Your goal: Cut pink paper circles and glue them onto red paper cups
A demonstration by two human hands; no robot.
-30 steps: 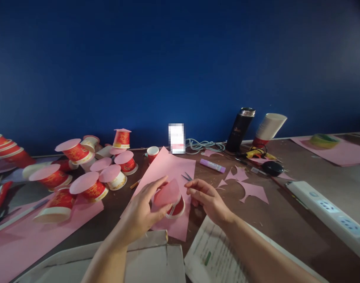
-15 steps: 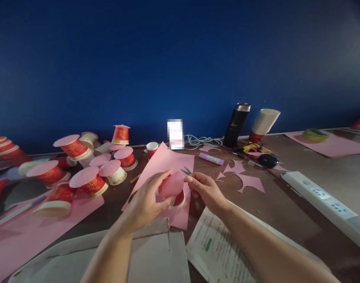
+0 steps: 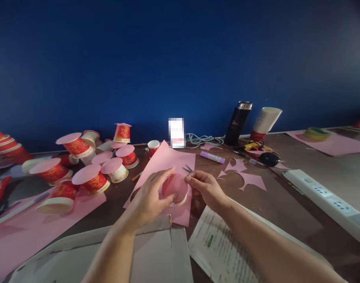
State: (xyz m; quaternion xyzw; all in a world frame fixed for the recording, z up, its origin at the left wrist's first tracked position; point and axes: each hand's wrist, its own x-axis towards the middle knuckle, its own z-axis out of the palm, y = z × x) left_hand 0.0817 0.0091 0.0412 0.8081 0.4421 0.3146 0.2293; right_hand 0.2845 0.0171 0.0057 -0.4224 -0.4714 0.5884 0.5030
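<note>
My left hand (image 3: 152, 193) holds a round pink paper disc (image 3: 176, 184) between thumb and fingers. Under the disc is a paper cup (image 3: 180, 203), of which only a strip of pale rim shows. Small scissors (image 3: 187, 169) are gripped in my right hand (image 3: 208, 188), their blades parted and pointing up and left just beyond the disc; the handles are hidden by the fingers. Both hands are over a large pink paper sheet (image 3: 182, 157) lying on the brown table.
Red paper cups (image 3: 98, 183) topped with pink discs crowd the left. A purple glue stick (image 3: 212, 157) and pink scraps (image 3: 253, 180) lie to the right, with a black flask (image 3: 238, 124), stacked cups (image 3: 266, 120) and a power strip (image 3: 324, 202). Printed paper (image 3: 218, 243) lies in front.
The pink disc has come down over the cup, hiding most of its opening and red side. My left hand moved slightly with it. The scissors remain in my right hand.
</note>
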